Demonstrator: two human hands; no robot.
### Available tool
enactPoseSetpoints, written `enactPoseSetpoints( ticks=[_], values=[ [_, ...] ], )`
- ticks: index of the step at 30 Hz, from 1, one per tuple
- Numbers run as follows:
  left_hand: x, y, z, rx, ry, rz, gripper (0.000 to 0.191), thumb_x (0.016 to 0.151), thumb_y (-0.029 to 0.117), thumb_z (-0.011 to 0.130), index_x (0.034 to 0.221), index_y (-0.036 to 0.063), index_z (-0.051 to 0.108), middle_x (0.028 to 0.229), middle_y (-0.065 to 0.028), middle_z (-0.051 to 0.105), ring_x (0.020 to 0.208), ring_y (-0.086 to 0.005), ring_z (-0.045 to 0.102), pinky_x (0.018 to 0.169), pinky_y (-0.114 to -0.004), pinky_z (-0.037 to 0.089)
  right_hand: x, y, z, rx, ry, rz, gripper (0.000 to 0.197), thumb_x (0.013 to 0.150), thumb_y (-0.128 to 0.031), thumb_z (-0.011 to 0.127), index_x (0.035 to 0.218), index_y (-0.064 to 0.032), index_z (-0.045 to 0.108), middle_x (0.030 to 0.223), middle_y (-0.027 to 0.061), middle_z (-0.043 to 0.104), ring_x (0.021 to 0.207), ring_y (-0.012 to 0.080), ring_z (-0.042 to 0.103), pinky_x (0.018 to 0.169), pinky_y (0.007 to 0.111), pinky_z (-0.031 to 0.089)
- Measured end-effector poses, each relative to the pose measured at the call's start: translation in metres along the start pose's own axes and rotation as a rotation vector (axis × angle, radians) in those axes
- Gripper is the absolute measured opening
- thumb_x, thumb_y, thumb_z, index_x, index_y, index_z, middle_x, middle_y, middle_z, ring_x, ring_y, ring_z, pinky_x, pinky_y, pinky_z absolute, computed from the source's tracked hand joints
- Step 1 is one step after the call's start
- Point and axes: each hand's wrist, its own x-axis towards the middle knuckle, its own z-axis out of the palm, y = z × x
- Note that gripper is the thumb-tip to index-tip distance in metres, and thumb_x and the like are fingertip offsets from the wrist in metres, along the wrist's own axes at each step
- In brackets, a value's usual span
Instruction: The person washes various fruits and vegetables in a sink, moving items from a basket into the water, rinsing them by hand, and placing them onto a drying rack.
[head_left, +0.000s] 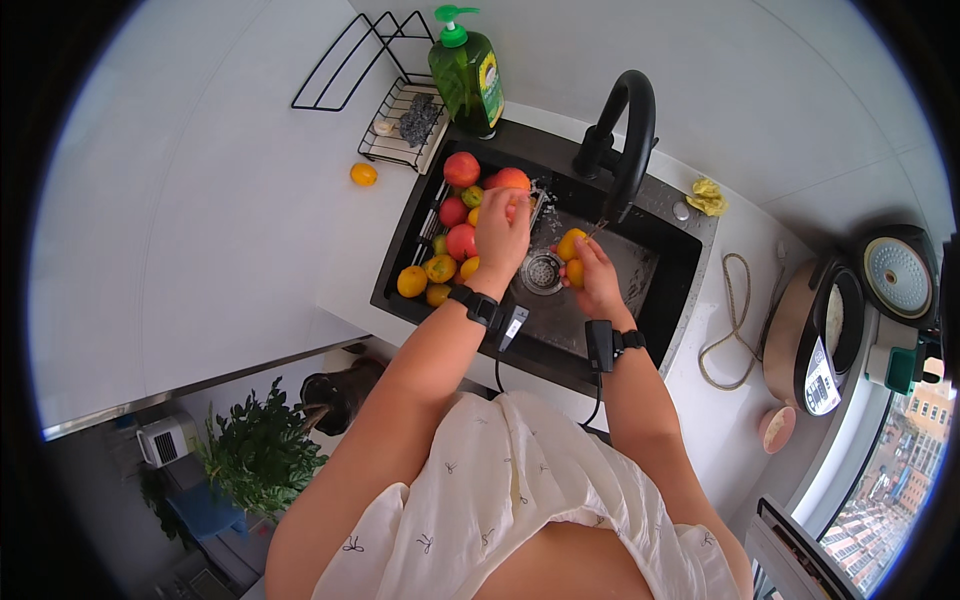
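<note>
My right hand (596, 279) holds two small yellow-orange fruits (571, 244) over the steel drain strainer (541, 271) of the dark sink (547, 330), under the black faucet (636, 150). My left hand (504, 229) is over the fruit on the rack at the sink's left; its fingers are bent near a red-orange fruit (513, 178), and whether they grip anything is hidden. Around it on the rack lie red round fruits (462, 169) and several yellow and greenish ones (412, 281).
Behind the sink stands a green pump bottle (466, 82), beside a black wire rack (405, 124) with a steel scourer. One yellow fruit (364, 174) lies on the left counter. To the right are a yellow crumpled cloth (706, 197), a looped cord (731, 322), an open rice cooker (806, 330) and a pink bowl (777, 430).
</note>
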Motion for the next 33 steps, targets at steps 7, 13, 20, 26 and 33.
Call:
enactPoseSetpoints(
  ticks=[7, 13, 20, 26, 33],
  values=[
    [0.07, -0.126, -0.167, 0.981, 0.497, -0.054, 0.044, 0.078, 0.006, 0.054, 0.121, 0.002, 0.048, 0.126, -0.0205, 0.046, 0.115, -0.0384, 0.045, 0.096, -0.045, 0.04, -0.001, 0.002, 0.013, 0.052, -0.045, 0.07, 0.029, 0.096, -0.027, 0.044, 0.116, -0.0054, 0.047, 0.101, 0.0131, 0.063, 0.063, 0.0153, 0.055, 0.052, 0.027, 0.044],
    [0.09, -0.124, -0.184, 1.181, 0.045, -0.169, 0.049, 0.078, 0.017, 0.064, 0.122, 0.0069, 0.047, 0.118, -0.0155, 0.048, 0.108, -0.034, 0.051, 0.088, -0.042, 0.046, -0.008, 0.003, 0.006, 0.249, -0.11, 0.128, 0.031, 0.097, -0.03, 0.037, 0.114, -0.006, 0.047, 0.104, 0.0136, 0.062, 0.068, 0.0169, 0.056, 0.055, 0.027, 0.045],
    [0.055, -0.075, -0.133, 0.004, 0.044, -0.428, 0.037, 0.083, 0.018, 0.065, 0.114, 0.0069, 0.047, 0.109, -0.0128, 0.054, 0.092, -0.0217, 0.059, 0.073, -0.032, 0.052, -0.013, -0.005, -0.007, 0.29, -0.148, -0.011, 0.031, 0.097, -0.027, 0.038, 0.122, -0.0102, 0.044, 0.114, 0.0122, 0.057, 0.07, 0.0174, 0.056, 0.057, 0.027, 0.045],
    [-0.005, -0.009, -0.022, -1.102, -0.676, -0.783, 0.03, 0.088, 0.01, 0.045, 0.117, 0.01, 0.049, 0.104, -0.0109, 0.055, 0.091, -0.0205, 0.055, 0.08, -0.034, 0.048, -0.022, -0.005, -0.014, 0.168, -0.004, -0.077, 0.033, 0.092, -0.018, 0.051, 0.124, -0.0151, 0.044, 0.107, 0.0091, 0.058, 0.069, 0.0153, 0.055, 0.057, 0.027, 0.045],
    [-0.007, 0.03, 0.044, -0.77, -0.726, -0.78, 0.013, 0.09, 0.02, 0.06, 0.095, 0.0088, 0.054, 0.079, -0.0042, 0.055, 0.068, -0.0129, 0.052, 0.055, -0.022, 0.04, -0.034, 0.001, -0.035, 0.059, 0.206, -0.105, 0.035, 0.088, -0.019, 0.061, 0.12, -0.0141, 0.046, 0.099, 0.0065, 0.061, 0.066, 0.0148, 0.055, 0.055, 0.027, 0.044]
  ],
)
